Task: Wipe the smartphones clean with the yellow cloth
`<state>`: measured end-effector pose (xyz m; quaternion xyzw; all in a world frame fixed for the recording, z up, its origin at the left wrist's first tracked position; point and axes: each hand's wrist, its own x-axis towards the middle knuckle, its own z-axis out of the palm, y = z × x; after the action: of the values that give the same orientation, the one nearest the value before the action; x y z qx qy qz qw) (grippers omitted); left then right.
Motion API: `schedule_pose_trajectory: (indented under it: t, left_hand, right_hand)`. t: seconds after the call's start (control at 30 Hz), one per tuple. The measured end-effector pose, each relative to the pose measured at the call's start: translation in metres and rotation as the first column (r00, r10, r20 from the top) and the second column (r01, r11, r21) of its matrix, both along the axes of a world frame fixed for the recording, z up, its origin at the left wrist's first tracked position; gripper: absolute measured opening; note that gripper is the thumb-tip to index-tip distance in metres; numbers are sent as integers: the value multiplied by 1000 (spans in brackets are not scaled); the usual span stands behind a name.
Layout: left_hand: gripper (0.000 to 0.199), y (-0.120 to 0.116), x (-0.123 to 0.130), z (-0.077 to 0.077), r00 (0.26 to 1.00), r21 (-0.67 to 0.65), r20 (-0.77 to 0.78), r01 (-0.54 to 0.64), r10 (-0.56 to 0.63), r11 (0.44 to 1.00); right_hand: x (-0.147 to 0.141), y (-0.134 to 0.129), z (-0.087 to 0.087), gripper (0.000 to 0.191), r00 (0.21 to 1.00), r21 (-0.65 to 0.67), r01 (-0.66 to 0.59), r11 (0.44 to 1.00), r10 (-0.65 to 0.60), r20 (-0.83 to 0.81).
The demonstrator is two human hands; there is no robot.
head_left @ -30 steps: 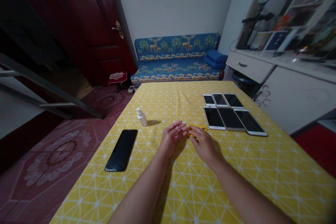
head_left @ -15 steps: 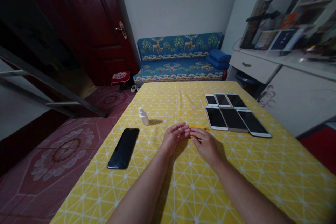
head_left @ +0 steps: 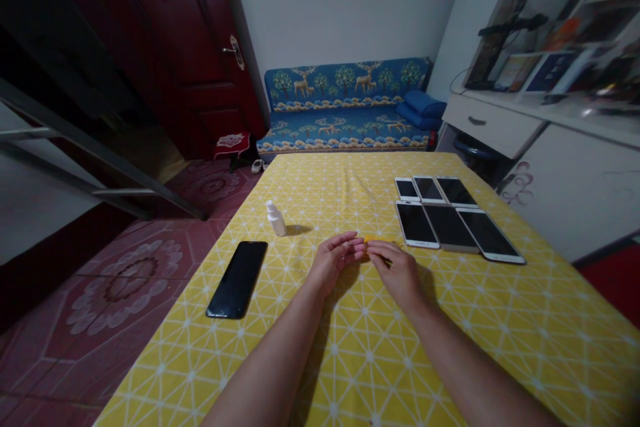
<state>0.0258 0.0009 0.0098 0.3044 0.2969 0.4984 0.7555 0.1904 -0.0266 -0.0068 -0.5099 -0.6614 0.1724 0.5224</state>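
Above the middle of the table my two hands meet at a small orange-yellow cloth [head_left: 376,239], most of which is hidden behind my fingers. My right hand [head_left: 400,270] pinches the cloth's near edge between thumb and fingers. My left hand [head_left: 334,260] has its fingers stretched out and slightly curved, tips at the cloth's left end beside the right fingertips. To the left stands a small white spray bottle [head_left: 276,219], upright. Nearer me lies a large black phone [head_left: 237,279], screen up. Several phones [head_left: 417,223] lie in two rows to the right, screens up.
A yellow cloth with white lines [head_left: 367,357] covers the table. Behind it is a blue patterned sofa [head_left: 330,117] by a dark red door [head_left: 200,47]. A white cabinet [head_left: 565,180] stands at the right, a metal ladder frame [head_left: 125,177] at the left.
The view has shifted slightly. My hands stay together at the cloth, the right fingers having moved a little on it. The bottle and phones lie as before.
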Motion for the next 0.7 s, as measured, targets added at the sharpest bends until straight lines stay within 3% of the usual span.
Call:
schedule_pose_trajectory:
  t: [0.13, 0.2, 0.3, 0.37, 0.47, 0.57, 0.7]
  left_hand:
    - [25, 0, 3, -1, 999, 11, -5, -39, 39, 999]
    - [27, -1, 4, -2, 998, 25, -14, -67, 67, 997]
    - [34, -3, 6, -1, 997, 70, -46, -61, 65, 996]
    - [42, -4, 7, -1, 997, 111, -78, -16, 25, 994]
    - [47, -5, 7, 1, 990, 186, -136, -1, 27, 983]
    - [45, -5, 7, 2, 979, 247, -195, -15, 65, 969]
    - [39, -7, 5, 3, 972, 218, -236, 64, -10, 974]
  right_hand:
    - [-4, -4, 9, 12, 944, -102, -35, 994, -1, -331]
    - [-8, -5, 13, 13, 817, -133, -123, 983, 24, -576]
    - [-10, -4, 14, 15, 547, -102, -267, 958, 64, -835]
    - [-6, -1, 10, 16, 426, -101, -327, 940, 51, -903]
    - [3, 3, 0, 15, 325, -137, -371, 919, -10, -946]
    - [11, 6, -8, 15, 273, -155, -394, 906, -45, -961]
    - [12, 5, -7, 14, 262, -150, -457, 877, -29, -965]
